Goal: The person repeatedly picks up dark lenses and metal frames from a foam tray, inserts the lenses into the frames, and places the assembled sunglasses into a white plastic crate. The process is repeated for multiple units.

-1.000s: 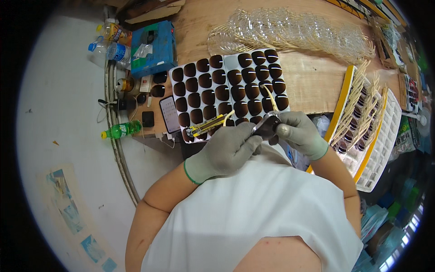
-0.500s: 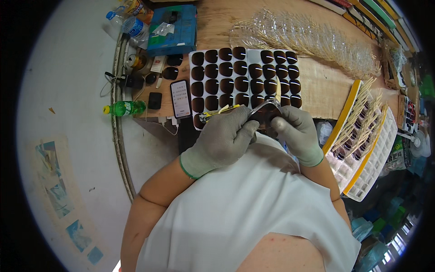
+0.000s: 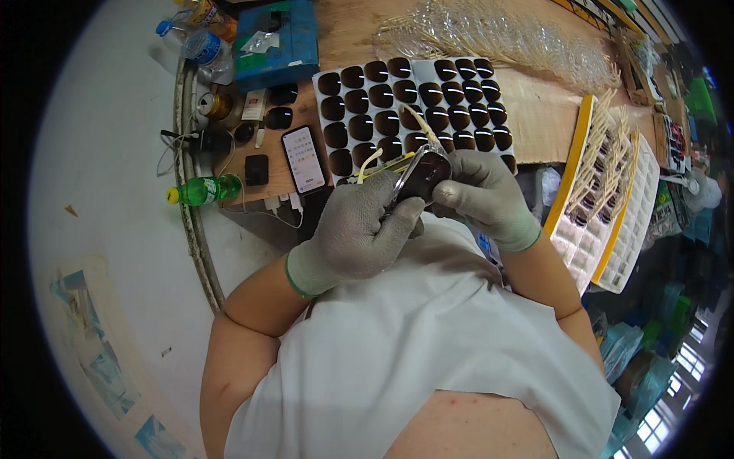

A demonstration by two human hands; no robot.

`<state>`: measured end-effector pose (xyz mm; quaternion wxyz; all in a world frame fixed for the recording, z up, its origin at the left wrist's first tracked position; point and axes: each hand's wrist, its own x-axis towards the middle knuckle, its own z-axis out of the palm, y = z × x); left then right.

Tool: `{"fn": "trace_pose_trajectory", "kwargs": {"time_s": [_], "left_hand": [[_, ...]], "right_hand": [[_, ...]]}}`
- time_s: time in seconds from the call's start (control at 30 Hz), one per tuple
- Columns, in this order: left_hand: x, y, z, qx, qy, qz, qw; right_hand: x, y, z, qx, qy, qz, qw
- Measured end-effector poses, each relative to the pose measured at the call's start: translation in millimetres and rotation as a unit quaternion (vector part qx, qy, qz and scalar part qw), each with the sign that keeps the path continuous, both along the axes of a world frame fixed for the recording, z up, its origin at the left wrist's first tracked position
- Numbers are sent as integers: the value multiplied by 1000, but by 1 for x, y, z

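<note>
Both hands wear grey knit gloves with green cuffs. My left hand (image 3: pixel 358 229) is closed around one side of a pair of sunglasses (image 3: pixel 425 180) with a clear frame and dark lens, held in front of my body. The thumb lies along the lower edge of the lens. My right hand (image 3: pixel 486 197) pinches the other side, thumb and forefinger at the lens edge. Pale temple arms (image 3: pixel 417 118) stick up from the frame. Just beyond lies a white sheet (image 3: pixel 425 72) bearing rows of brown lenses (image 3: pixel 381 95). A yellow tool (image 3: pixel 399 163) is partly hidden behind my left hand.
Left of the sheet are a phone (image 3: pixel 303 161), a green bottle (image 3: pixel 205 190), a blue box (image 3: pixel 277 46) and loose dark lenses (image 3: pixel 279 118). Clear frames (image 3: pixel 497 34) are heaped at the back. At right, a white tray (image 3: pixel 628 229) with yellow edging carries frames with pale arms.
The sunglasses have tilted more upright, turning the dark lens into view. My right hand has shifted slightly along the lens edge. The whole view has moved a little.
</note>
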<state>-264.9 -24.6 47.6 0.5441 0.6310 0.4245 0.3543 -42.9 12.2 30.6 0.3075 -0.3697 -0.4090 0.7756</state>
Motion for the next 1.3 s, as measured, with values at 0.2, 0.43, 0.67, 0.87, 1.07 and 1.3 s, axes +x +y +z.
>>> {"fn": "trace_pose_trajectory", "kwargs": {"time_s": [0.2,0.43,0.67,0.87,1.07,1.3], "left_hand": [[0,14,-16,52,14,1,999],[30,34,-13,42,103,-17,994],[60,63,-11,78,159,-321,930],[71,209,-120,116,500,122,850],[70,235,-170,16,569,137,810],[58,235,-166,27,440,234,866]], "right_hand": [[-7,-1,18,84,-124,-20,989],[22,12,26,233,-348,-2,908],[88,4,-6,442,-234,89,861],[138,18,-5,416,-266,39,869],[190,16,-13,209,-277,-49,936],[164,24,-26,135,-132,-155,970]]}}
